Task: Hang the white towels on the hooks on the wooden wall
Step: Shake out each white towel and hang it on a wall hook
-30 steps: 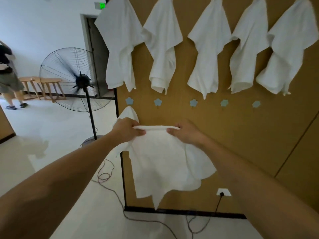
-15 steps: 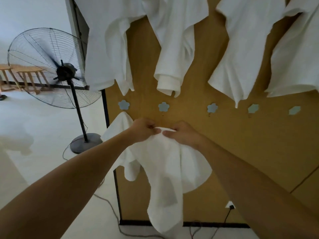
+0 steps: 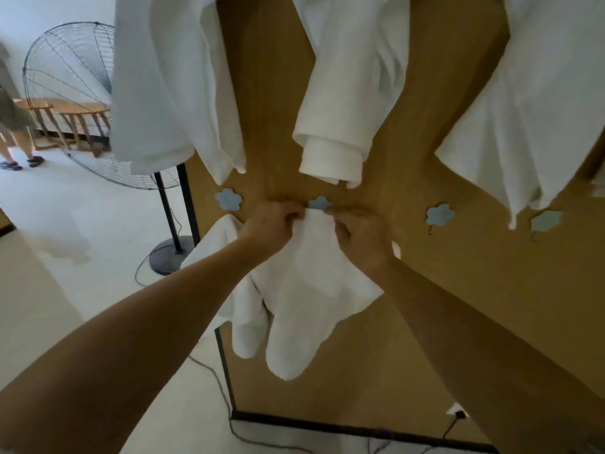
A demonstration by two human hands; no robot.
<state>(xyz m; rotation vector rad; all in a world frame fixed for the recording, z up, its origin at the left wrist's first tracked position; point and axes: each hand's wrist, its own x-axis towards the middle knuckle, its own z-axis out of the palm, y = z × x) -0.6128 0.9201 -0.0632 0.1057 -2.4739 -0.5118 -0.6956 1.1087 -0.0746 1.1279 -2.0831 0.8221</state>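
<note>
A pale, glossy floor (image 3: 65,231) stretches away to the left under soft daylight. A tall pedestal fan (image 3: 75,93) stands on a round dark base, its cord (image 3: 209,371) trailing over the floor. Behind it, wooden stools (image 3: 82,122) line a white wall (image 3: 49,14). A person's legs (image 3: 13,139) show at the far left. Low right, a white socket (image 3: 457,411) holds a plug.

Both bare forearms were extended forward, converging. Left hand (image 3: 273,224) and right hand (image 3: 361,237) were held close together, fingers curled, apparently pinching.
</note>
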